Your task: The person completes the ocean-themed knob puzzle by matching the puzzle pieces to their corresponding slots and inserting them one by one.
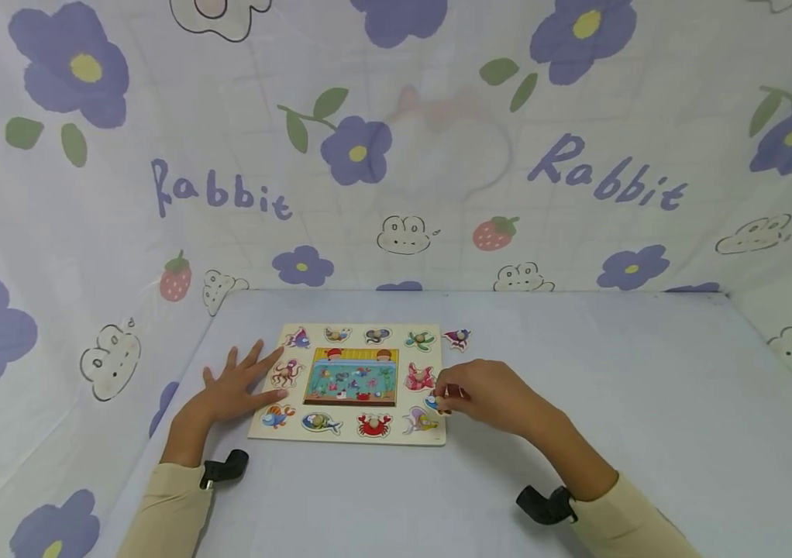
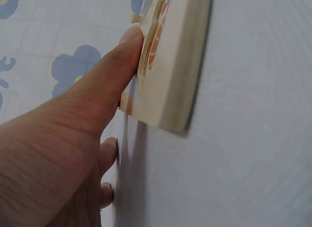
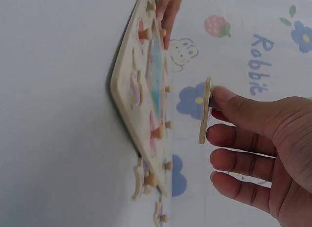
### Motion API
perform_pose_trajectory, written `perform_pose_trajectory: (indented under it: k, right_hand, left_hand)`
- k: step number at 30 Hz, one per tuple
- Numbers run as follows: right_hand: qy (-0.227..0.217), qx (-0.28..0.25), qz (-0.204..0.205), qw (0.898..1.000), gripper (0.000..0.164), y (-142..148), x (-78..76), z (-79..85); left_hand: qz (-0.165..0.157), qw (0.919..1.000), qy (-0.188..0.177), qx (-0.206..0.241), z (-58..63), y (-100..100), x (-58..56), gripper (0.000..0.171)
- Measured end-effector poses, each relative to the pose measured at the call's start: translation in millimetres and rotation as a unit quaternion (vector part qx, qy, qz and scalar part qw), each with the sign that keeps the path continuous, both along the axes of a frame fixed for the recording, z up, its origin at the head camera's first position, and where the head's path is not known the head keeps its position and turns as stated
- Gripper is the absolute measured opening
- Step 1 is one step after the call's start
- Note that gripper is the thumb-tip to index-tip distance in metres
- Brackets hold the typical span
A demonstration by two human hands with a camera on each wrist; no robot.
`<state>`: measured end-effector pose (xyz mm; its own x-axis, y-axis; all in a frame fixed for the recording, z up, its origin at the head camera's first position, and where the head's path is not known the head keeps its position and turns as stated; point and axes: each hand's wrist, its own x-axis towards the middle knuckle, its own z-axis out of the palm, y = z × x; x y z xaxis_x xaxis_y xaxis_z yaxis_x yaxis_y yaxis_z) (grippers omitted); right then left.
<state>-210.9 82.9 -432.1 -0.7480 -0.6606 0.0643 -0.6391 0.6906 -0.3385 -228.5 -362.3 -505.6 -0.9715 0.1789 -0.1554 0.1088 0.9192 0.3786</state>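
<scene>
A pale wooden peg puzzle board (image 1: 410,435) lies flat, with sea-animal pieces around a fish-tank picture. My right hand (image 1: 483,397) is over its right edge and pinches a small, partly blue puzzle piece (image 1: 431,403) between thumb and forefinger. In the right wrist view this wooden piece (image 3: 204,112) stands edge-on, raised clear of the board; its printed face is hidden. My left hand (image 1: 237,385) is at the board's left edge, fingers spread. Its thumb (image 2: 131,41) rests on the board's border, while the other fingertips are lower, beside the board.
A purple-and-red piece (image 1: 457,339) lies off the board's upper right corner. Another knobbed piece (image 3: 140,179) sits by the board's right edge. The white table (image 1: 619,387) extends to the right; a printed curtain (image 1: 452,201) hangs behind it.
</scene>
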Motion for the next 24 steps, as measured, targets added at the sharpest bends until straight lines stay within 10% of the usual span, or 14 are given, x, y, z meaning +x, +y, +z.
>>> perform_pose_trajectory:
  k: [24]
  right_hand:
    - [0.047,0.025,0.115,0.992,0.010,-102.1,6.7,16.7]
  left_hand:
    - [-0.002,1.0000,0.001,0.002,0.8,-1.0,-0.1,0.090]
